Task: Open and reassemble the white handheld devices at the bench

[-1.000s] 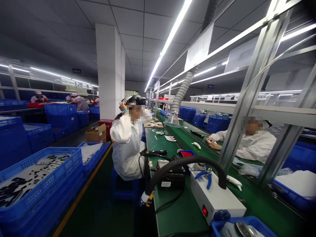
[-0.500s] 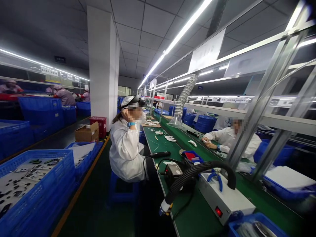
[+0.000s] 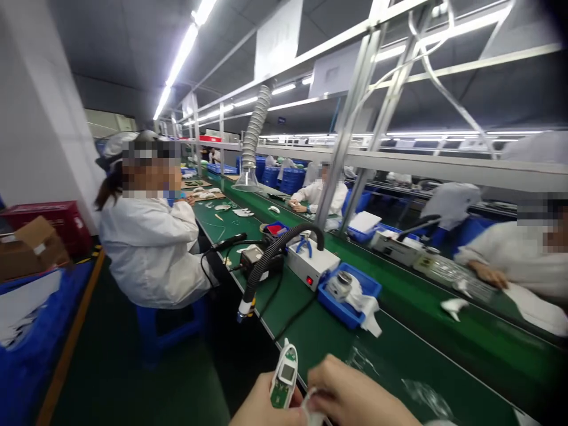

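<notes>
Bottom centre: left hand (image 3: pixel 261 405) grips white device (image 3: pixel 284 374) low, upright, presumably leaving its board exposed. Right hand (image 3: pixel 350 390), beside it, pinches white piece (image 3: pixel 314 407), blurred; purpose unclear.

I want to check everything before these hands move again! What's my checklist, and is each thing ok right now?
1. White gadget held: ok, the left hand is around its lower part.
2. Green circuit board covered: not ok, it shows in the gadget's open front.
3. Right hand has a firm grip on the white piece: cannot tell, it's blurry and partly hidden.
4. Hose nozzle away from both hands: ok, there's a gap.
5. Everything inside the blue tray: not ok, white material hangs over its edge.
6. Red switch lit: ok, it glows.
</notes>
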`<state>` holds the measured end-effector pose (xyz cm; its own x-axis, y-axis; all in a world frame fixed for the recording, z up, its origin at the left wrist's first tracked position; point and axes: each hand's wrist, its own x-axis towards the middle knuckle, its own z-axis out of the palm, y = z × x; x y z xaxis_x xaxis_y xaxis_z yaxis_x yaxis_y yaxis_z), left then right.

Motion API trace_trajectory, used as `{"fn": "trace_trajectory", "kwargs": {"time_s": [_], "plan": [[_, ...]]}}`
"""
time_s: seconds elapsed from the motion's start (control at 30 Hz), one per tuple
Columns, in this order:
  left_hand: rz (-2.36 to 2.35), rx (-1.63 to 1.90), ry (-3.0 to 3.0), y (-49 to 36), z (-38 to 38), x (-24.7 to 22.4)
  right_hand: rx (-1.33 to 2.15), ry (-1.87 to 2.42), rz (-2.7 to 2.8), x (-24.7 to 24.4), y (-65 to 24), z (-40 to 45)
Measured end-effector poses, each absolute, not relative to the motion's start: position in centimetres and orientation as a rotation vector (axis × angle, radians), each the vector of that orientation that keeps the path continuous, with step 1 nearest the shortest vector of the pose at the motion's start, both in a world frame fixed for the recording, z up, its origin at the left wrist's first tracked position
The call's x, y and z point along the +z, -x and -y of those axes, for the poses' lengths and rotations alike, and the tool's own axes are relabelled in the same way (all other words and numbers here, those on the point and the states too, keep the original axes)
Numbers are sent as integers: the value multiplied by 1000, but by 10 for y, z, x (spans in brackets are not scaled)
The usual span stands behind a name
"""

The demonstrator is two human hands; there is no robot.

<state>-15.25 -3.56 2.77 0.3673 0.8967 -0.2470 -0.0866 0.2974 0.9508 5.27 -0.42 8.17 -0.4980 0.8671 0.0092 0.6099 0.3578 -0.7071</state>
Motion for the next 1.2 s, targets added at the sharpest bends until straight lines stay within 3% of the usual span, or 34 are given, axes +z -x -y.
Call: {"fn": "trace_trajectory", "kwargs": {"time_s": [0.13,0.4,0.63,1.2], "plan": [[-1012,817,-963,140,43,22,1291,1315,2219,107,-43,2],[-859,726,-822,110,46,16,903,1361,1739,75,-63,31],[-794,653,-689,91,52,21,1308,1373,1244,43,-62,55],[-884,613,-798,81,54,21,1296,1433,1223,16,-72,61]]}}
